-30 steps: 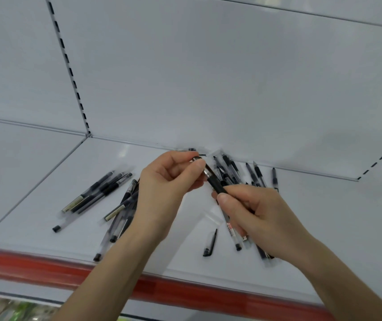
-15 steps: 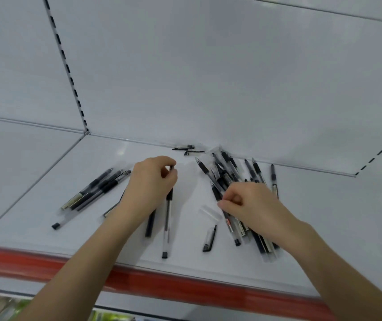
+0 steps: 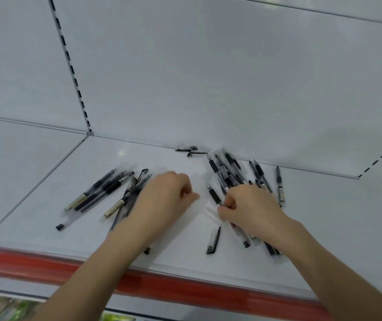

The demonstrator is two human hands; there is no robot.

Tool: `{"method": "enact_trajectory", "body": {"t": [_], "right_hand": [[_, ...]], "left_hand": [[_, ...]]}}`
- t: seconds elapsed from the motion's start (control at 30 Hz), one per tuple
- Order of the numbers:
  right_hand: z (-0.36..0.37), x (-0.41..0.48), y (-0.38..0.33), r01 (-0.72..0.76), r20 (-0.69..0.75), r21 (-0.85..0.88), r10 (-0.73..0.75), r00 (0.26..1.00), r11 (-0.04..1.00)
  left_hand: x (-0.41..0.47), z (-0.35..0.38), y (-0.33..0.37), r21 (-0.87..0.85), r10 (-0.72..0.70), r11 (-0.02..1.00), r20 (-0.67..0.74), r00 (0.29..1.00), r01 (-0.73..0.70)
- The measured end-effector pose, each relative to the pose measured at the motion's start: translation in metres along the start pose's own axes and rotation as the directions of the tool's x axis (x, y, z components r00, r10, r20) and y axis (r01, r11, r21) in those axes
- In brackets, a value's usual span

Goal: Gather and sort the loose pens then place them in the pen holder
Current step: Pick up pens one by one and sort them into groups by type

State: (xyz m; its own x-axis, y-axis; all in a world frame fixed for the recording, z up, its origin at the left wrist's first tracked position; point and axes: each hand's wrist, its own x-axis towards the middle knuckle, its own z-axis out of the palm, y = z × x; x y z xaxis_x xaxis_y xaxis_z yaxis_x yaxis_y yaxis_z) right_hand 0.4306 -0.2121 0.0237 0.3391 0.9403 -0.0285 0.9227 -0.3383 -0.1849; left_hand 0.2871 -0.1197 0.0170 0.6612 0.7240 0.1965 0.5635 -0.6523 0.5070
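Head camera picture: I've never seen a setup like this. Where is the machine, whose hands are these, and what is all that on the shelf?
There is no machine here. A person wears a camera on the head, looking forward and down, so you see their own two bare hands. The surface is a white shelf with a red front edge. Pens lie on it in two lots, a left group and a right pile, and there is what looks like a loose cap near the front. The right hand pinches a black-gripped pen with its fingers. The left hand is curled over the left pens, but it is blurred, so I cannot tell whether it holds one. No pen holder is in view.
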Motion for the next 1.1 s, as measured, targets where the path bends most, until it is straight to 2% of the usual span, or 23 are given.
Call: {"method": "enact_trajectory", "body": {"t": [0.1,0.17,0.23,0.3,0.37,0.43,0.47,0.57,0.63,0.77,0.9,1.1], "right_hand": [[-0.008,-0.004,0.011,-0.045,-0.041,0.223,0.055,0.998,0.974],[-0.012,-0.005,0.017,-0.051,-0.076,0.325,0.08,0.994,0.944],[-0.014,-0.006,0.025,-0.059,-0.1,0.425,0.111,0.989,0.903],[-0.015,-0.008,0.031,-0.046,-0.125,0.516,0.128,0.984,0.855],[-0.017,-0.012,0.035,0.007,-0.166,0.597,0.115,0.979,0.802],[-0.021,-0.018,0.036,0.075,-0.213,0.653,0.087,0.973,0.754],[-0.023,-0.022,0.037,0.116,-0.238,0.662,0.061,0.969,0.741],[-0.031,-0.033,0.038,0.214,-0.278,0.652,-0.033,0.96,0.728],[-0.036,-0.037,0.038,0.253,-0.265,0.635,-0.102,0.959,0.73],[-0.039,-0.04,0.033,0.287,-0.236,0.619,-0.175,0.956,0.731],[-0.035,-0.039,0.03,0.327,-0.243,0.624,-0.221,0.944,0.71],[-0.03,-0.035,0.027,0.331,-0.229,0.621,-0.24,0.943,0.71]], "left_hand": [[-0.017,0.006,0.023,0.062,0.044,0.996,0.248,0.968,-0.062],[-0.024,0.014,0.029,0.139,0.042,0.986,0.333,0.942,-0.094],[-0.027,0.019,0.031,0.159,0.064,0.979,0.342,0.938,-0.125],[-0.027,0.021,0.028,0.105,0.093,0.986,0.307,0.947,-0.131],[-0.024,0.019,0.023,-0.021,0.109,0.994,0.256,0.96,-0.107],[-0.019,0.013,0.016,-0.248,0.085,0.968,0.185,0.979,-0.037],[-0.017,0.009,0.014,-0.395,0.052,0.919,0.153,0.987,0.012],[-0.014,-0.005,0.011,-0.743,-0.038,0.663,0.09,0.995,0.093],[-0.015,-0.011,0.008,-0.84,-0.087,0.533,0.062,0.994,0.099],[-0.015,-0.015,0.002,-0.903,-0.155,0.415,0.046,0.987,0.107],[-0.015,-0.017,0.0,-0.919,-0.152,0.378,0.056,0.987,0.111],[-0.017,-0.023,0.007,-0.876,-0.083,0.47,0.081,0.993,0.11]]}}
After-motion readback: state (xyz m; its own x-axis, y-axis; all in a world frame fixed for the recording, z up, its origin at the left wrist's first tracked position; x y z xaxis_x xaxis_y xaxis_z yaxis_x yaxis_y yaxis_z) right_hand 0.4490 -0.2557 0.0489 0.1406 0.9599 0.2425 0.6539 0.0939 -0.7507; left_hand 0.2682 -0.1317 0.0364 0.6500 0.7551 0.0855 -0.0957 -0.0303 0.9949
